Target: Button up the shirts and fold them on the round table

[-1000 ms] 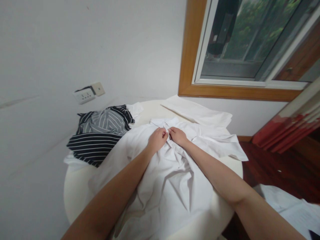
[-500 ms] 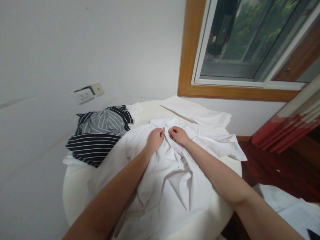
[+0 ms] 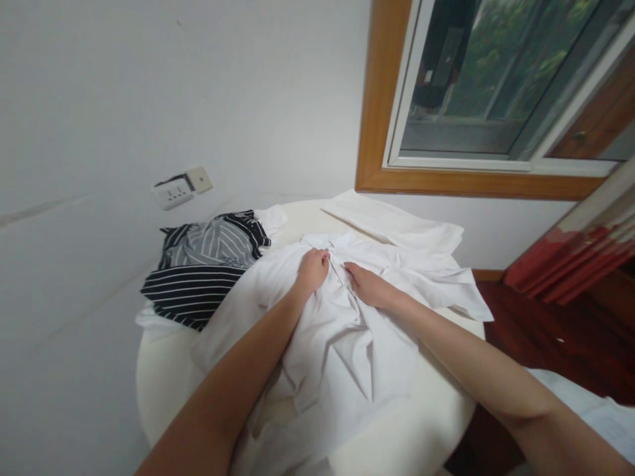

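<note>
A white long-sleeved shirt (image 3: 342,357) lies rumpled, front up, over a round cream table (image 3: 163,390). Just below its collar, my left hand (image 3: 313,270) pinches the front edge of the cloth between thumb and fingers. A little lower and to the right, my right hand (image 3: 367,284) has its fingers curled at the shirt's front opening; the fingertips are partly hidden, and cloth appears to be between them. Between the two hands the front opening runs down as a narrow line.
Black-and-white striped clothing (image 3: 193,291) with a grey part is heaped at the table's left, against the wall. A white sleeve (image 3: 397,225) spreads across the far right. Wall sockets (image 3: 173,192) sit behind, a wood-framed window (image 3: 372,178) at right, and a red-and-cream curtain (image 3: 560,264) beyond.
My right hand has moved down and slightly right along the shirt's front, away from my left hand. My left hand stays near the collar. The view has shifted slightly.
</note>
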The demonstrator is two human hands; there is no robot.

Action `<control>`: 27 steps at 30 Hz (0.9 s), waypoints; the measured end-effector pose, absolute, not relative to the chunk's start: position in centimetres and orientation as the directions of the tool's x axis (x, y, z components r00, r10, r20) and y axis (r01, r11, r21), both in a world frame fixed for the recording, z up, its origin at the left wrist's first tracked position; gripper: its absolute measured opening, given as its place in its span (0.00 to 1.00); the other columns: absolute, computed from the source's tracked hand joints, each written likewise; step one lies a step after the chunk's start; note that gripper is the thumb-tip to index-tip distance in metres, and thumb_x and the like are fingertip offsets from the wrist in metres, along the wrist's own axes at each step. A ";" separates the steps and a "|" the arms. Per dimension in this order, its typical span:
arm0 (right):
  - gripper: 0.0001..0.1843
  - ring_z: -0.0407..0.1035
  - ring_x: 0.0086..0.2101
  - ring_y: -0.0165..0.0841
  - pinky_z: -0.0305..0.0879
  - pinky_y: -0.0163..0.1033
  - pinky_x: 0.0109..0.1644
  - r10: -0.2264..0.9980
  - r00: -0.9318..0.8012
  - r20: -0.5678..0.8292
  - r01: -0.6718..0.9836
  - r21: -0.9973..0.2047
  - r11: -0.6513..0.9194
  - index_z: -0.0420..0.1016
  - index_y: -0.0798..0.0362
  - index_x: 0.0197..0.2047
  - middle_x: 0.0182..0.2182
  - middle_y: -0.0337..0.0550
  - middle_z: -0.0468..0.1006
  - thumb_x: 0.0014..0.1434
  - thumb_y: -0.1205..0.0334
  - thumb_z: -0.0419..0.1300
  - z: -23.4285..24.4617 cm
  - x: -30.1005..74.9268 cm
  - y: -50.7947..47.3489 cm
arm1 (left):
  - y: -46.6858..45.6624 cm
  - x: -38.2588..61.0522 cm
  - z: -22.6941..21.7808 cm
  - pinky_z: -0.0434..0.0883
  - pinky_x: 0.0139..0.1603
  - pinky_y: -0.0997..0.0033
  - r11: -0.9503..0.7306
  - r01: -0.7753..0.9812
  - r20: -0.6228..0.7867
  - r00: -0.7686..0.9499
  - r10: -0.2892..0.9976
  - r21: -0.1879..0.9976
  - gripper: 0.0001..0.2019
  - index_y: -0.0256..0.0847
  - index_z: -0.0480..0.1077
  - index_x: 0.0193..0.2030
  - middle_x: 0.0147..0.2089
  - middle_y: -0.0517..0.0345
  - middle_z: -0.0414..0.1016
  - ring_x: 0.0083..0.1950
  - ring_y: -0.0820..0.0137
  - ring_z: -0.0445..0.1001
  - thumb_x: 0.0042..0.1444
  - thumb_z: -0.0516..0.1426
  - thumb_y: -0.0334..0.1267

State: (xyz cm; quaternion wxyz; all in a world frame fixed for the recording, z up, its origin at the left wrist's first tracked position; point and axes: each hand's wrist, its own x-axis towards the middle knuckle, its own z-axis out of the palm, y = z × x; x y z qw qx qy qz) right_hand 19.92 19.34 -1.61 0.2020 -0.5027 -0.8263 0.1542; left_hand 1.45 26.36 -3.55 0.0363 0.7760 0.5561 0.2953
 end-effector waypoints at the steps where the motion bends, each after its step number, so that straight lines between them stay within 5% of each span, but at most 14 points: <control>1: 0.25 0.66 0.53 0.36 0.60 0.41 0.56 0.881 -0.422 0.213 0.761 -0.446 0.472 0.57 0.59 0.63 0.56 0.56 0.70 0.63 0.72 0.45 -2.2 20.1 19.3 | 26.7 1.4 -3.5 0.68 0.50 0.68 -0.386 0.840 0.420 0.214 0.882 0.382 0.11 0.37 0.73 0.40 0.39 0.50 0.75 0.42 0.67 0.72 0.57 0.50 0.28; 11: 0.21 0.66 0.51 0.36 0.59 0.43 0.55 0.854 -0.431 0.291 0.776 -0.363 0.516 0.57 0.58 0.60 0.52 0.56 0.71 0.63 0.71 0.45 -3.5 20.2 21.9 | 28.1 1.1 -2.6 0.67 0.51 0.64 -0.490 0.825 0.415 0.356 0.837 0.281 0.11 0.38 0.69 0.43 0.41 0.50 0.71 0.45 0.64 0.71 0.54 0.52 0.27; 19: 0.20 0.69 0.44 0.35 0.62 0.40 0.48 0.842 -0.426 0.332 0.695 -0.475 0.539 0.58 0.56 0.55 0.45 0.50 0.74 0.59 0.72 0.49 -3.5 20.6 22.3 | 23.4 1.9 -2.1 0.69 0.48 0.66 -0.449 0.790 0.358 0.311 0.880 0.417 0.09 0.39 0.69 0.41 0.38 0.52 0.73 0.42 0.66 0.72 0.54 0.53 0.28; 27: 0.13 0.64 0.48 0.36 0.57 0.41 0.54 0.808 -0.453 0.378 0.715 -0.388 0.582 0.75 0.55 0.41 0.43 0.49 0.73 0.55 0.73 0.53 -1.4 19.9 22.1 | 21.5 2.3 -3.2 0.69 0.49 0.67 -0.424 0.809 0.384 0.270 0.883 0.406 0.07 0.39 0.71 0.40 0.39 0.52 0.72 0.42 0.67 0.72 0.55 0.54 0.29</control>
